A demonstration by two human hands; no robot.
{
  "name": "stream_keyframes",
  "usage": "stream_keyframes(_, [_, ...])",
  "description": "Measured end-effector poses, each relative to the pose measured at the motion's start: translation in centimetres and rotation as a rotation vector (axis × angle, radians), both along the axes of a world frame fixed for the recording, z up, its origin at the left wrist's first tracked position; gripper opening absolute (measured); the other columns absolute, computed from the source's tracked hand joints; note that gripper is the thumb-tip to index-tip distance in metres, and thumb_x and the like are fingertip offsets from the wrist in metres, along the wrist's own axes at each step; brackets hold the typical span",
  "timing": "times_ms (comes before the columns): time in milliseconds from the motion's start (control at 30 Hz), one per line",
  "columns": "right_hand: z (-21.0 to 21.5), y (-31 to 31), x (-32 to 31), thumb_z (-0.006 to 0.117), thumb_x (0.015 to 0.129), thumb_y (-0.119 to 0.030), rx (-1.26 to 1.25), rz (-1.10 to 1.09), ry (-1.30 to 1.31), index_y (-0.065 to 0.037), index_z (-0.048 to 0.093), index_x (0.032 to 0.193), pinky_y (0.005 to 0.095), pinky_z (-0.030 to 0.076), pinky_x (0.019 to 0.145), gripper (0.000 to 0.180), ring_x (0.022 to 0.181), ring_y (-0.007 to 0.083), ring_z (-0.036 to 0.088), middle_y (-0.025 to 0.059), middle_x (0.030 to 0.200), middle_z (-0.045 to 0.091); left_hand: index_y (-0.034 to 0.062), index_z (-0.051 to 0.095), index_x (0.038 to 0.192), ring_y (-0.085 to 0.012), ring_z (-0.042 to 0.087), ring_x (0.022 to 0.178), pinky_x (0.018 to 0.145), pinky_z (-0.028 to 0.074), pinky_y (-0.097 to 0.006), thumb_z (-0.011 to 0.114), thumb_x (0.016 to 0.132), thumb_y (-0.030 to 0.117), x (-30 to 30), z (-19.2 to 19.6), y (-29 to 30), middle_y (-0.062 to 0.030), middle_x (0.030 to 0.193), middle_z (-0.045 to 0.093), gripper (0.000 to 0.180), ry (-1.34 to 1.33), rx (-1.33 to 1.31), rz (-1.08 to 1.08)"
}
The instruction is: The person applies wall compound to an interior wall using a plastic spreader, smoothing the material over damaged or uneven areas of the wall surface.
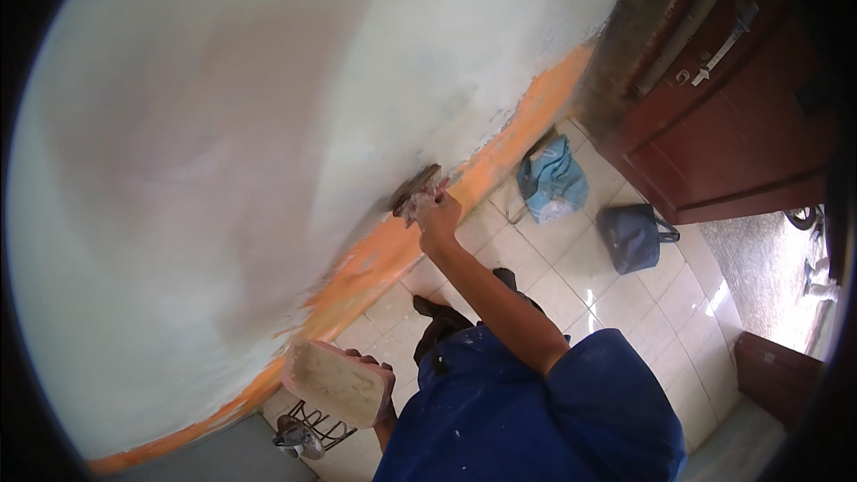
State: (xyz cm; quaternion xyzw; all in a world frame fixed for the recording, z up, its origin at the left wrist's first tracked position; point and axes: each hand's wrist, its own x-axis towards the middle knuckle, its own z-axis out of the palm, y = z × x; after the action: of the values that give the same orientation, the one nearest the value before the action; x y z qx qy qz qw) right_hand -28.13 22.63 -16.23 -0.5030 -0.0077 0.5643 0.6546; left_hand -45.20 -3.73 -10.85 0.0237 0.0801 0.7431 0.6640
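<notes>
My right hand (440,216) is closed round a smeared plastering trowel (415,187), its blade against the wall (393,116). The blade sits where the whitish coating meets an orange painted band (375,259) low on the wall. White paste clings to my right fingers. Lower down, my left hand (384,378) grips a pink rectangular tub (293,371) by its side. Pale paste coats the inside of the tub, which is tilted near the foot of the wall. Part of the left hand is hidden behind the tub.
On the tiled floor (536,259) lie a light blue bag (555,180) and a dark blue handbag (632,236). A dark red door (732,98) stands at the right beside a bright doorway. Near the tub is a black metal rack (323,431) with shoes (297,437).
</notes>
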Motion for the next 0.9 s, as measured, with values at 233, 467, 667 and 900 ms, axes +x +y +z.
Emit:
stream_keyframes(233, [7.4,-0.7,-0.7,0.053,0.074,0.005,0.158,0.110,-0.095,0.001,0.053,0.071,0.0265,0.041,0.038,0.005,0.046,0.0123,0.052,0.0067,0.058,0.054,0.0042,0.029,0.134,-0.0325,0.044,0.117,0.098,0.025,-0.055,0.059,0.077,0.056,-0.7,0.0,-0.2,-0.0152,0.124,0.045,0.082,0.020,-0.011,0.051])
stream_keyframes(467, [5.0,-4.9,1.6,0.051,0.074,0.006,0.266,0.166,-0.154,0.004,0.057,0.085,0.0263,0.039,0.037,0.012,0.049,0.0117,0.051,0.0078,0.067,0.058,0.0027,0.030,0.132,-0.0325,0.046,0.114,0.097,0.026,-0.054,0.060,0.076,0.058,-0.2,0.3,0.1,-0.0155,0.124,0.045,0.084,0.056,-0.040,0.042])
stream_keyframes(667, [-4.5,-4.1,4.3,0.056,0.075,0.007,-0.126,0.006,-0.186,0.003,0.054,0.080,0.0254,0.045,0.049,0.008,0.062,0.0124,0.057,0.0055,0.073,0.058,0.0073,0.032,0.133,-0.0314,0.045,0.116,0.098,0.025,-0.052,0.064,0.075,0.052,0.6,0.2,0.1,-0.0119,0.125,0.046,0.080,0.007,-0.010,-0.002])
stream_keyframes(900, [-1.8,2.1,1.5,0.057,0.076,0.001,-0.061,0.045,-0.132,0.000,0.052,0.068,0.0264,0.042,0.047,0.009,0.054,0.0139,0.055,0.0051,0.057,0.051,0.0104,0.030,0.135,-0.0322,0.040,0.121,0.099,0.023,-0.056,0.061,0.078,0.052,1.5,0.9,0.0,-0.0131,0.130,0.041,0.077,-0.196,0.127,0.016])
